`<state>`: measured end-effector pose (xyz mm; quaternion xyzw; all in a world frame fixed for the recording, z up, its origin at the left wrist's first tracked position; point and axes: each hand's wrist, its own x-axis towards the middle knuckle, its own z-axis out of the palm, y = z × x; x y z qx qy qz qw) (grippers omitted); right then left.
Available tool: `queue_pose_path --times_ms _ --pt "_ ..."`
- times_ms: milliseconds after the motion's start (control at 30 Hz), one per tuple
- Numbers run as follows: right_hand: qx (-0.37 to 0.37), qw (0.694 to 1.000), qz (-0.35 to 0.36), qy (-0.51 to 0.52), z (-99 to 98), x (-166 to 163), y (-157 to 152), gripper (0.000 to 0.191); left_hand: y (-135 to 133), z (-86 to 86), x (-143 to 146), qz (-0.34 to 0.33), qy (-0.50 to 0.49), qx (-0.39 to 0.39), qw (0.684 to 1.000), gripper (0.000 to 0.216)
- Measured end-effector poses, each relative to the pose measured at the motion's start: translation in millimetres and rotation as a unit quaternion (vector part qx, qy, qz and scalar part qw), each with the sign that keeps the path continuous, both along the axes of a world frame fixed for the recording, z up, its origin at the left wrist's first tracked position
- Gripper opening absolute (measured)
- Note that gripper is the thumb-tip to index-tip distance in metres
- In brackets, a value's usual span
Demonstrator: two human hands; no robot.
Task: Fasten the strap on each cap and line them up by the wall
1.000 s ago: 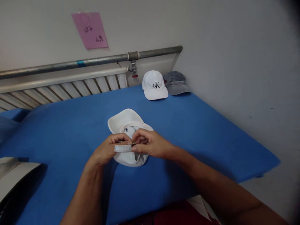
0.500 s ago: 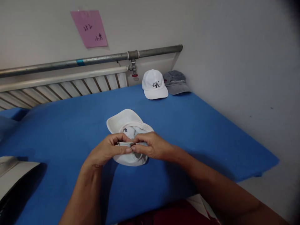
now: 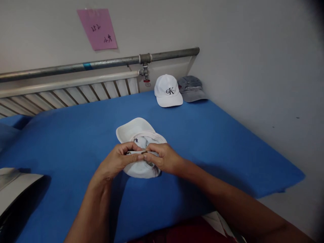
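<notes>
A pale baseball cap (image 3: 135,129) lies upside down on the blue-covered table, its brim pointing to the far left and its inside facing up. Across its back opening runs the adjustment strap (image 3: 135,153), which carries a small brass-coloured buckle (image 3: 144,152). My left hand (image 3: 118,157) pinches the strap's left part between thumb and fingers. From the other side, my right hand (image 3: 162,156) pinches it at the buckle, and the two thumb tips almost meet. The fingers hide part of the strap.
A white cap with black letters (image 3: 167,88) and a grey cap (image 3: 192,90) sit at the back by the wall. A radiator (image 3: 96,92) and a metal pipe (image 3: 113,62) run behind the blue cover (image 3: 76,135). At lower left stands a white object with a dark underside (image 3: 17,187).
Both hands keep their pinch on the strap. The buckle shows a little more between the fingertips, and the view has shifted slightly.
</notes>
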<state>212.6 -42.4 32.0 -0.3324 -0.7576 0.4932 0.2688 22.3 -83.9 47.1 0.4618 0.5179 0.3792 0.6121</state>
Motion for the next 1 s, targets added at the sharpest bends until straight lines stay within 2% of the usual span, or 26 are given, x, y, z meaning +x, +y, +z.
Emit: queue_pose_path --times_ms 100,233,333,400,500,567,633,700,800,900,1000 --pt "-0.044 0.999 -0.002 0.026 1.9 -0.4 3.4 0.023 0.6 0.6 -3.1 -0.015 -0.009 -0.003 1.0 0.026" --pt "-0.167 0.981 0.018 0.094 5.1 1.9 8.5 0.028 1.1 0.4 -15.9 -0.026 -0.024 0.043 0.998 0.032" --pt "-0.181 0.975 0.033 0.124 3.3 3.8 11.0 0.031 0.5 1.1 -24.9 -0.018 -0.02 0.076 0.997 0.027" --pt "-0.126 0.987 0.023 0.099 1.9 4.8 11.2 0.027 -0.5 2.7 -27.3 -0.029 -0.004 0.086 0.996 0.026" --pt "0.079 0.995 -0.034 0.06 3.3 5.8 7.9 0.009 -1.8 5.3 -25.0 -0.041 0.024 0.099 0.994 0.025" --pt "0.231 0.971 -0.05 0.046 6.1 6.0 4.2 0.017 -1.7 6.0 -21.1 -0.044 0.036 0.101 0.993 0.023" --pt "0.319 0.947 -0.034 0.031 8.0 5.8 1.3 0.017 -0.7 5.6 -17.0 -0.042 0.034 0.095 0.994 0.022" --pt "0.342 0.939 -0.011 0.022 7.4 5.2 0.3 0.012 0.5 4.4 -13.6 -0.033 0.028 0.089 0.995 0.023" --pt "0.33 0.944 0.017 0.018 3.6 4.8 1.8 0.011 1.9 2.7 -11.2 -0.037 0.039 0.087 0.995 0.023" --pt "0.3 0.952 0.057 -0.003 2.5 5.5 2.8 0.007 2.0 3.6 -11.7 -0.059 0.068 0.095 0.991 0.021" --pt "0.248 0.964 0.09 -0.02 5.5 7.1 1.9 0.004 1.4 6.4 -13.5 -0.107 0.144 0.125 0.976 0.021"
